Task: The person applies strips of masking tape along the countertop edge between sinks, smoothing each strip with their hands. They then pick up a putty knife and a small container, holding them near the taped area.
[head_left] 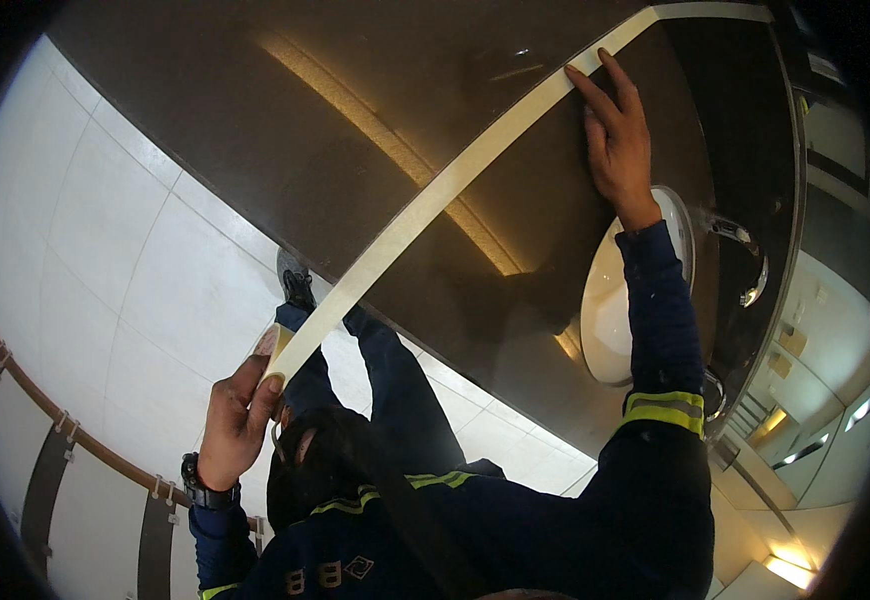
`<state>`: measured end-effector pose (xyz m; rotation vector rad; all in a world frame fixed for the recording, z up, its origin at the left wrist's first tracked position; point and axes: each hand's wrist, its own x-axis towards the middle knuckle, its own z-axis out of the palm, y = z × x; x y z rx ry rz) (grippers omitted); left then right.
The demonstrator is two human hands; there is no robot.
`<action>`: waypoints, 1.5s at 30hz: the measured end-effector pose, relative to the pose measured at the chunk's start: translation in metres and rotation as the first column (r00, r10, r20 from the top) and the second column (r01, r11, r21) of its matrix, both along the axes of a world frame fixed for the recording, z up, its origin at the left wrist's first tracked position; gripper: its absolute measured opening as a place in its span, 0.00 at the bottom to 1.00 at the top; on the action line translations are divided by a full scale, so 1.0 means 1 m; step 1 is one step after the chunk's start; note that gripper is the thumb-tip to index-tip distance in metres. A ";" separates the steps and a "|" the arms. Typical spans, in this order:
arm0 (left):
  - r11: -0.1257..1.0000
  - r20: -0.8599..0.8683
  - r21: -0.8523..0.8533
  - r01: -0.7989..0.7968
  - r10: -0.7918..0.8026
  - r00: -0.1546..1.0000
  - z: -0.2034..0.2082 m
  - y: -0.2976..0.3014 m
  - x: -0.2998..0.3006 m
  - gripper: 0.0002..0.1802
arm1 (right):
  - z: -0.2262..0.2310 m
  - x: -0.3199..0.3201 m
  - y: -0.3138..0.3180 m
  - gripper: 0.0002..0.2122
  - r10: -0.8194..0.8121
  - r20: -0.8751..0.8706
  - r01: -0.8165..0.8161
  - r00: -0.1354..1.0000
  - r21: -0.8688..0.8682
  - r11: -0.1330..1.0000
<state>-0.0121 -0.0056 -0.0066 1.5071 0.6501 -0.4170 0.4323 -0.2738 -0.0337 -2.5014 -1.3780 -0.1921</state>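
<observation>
Left hand (235, 425) clamped on tape roll (273, 345), clear of dark counter (435, 285) edge; right hand (620, 150), fingers apart, touches strip (455, 180).

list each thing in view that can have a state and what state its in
left grip: closed on the tape roll
right grip: open, fingertips on the tape strip
tape roll: partly unwound
tape strip: drawn out, running across the dark countertop and past its near edge
faucet: no running water visible
washbasin: partly hidden by the right sleeve
light at lower right: lit
</observation>
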 end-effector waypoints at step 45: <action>0.999 -0.031 0.031 0.032 -0.031 0.999 0.002 0.003 -0.006 0.20 | 0.007 -0.123 0.040 0.26 0.137 -0.123 -0.134 0.983 0.035 0.990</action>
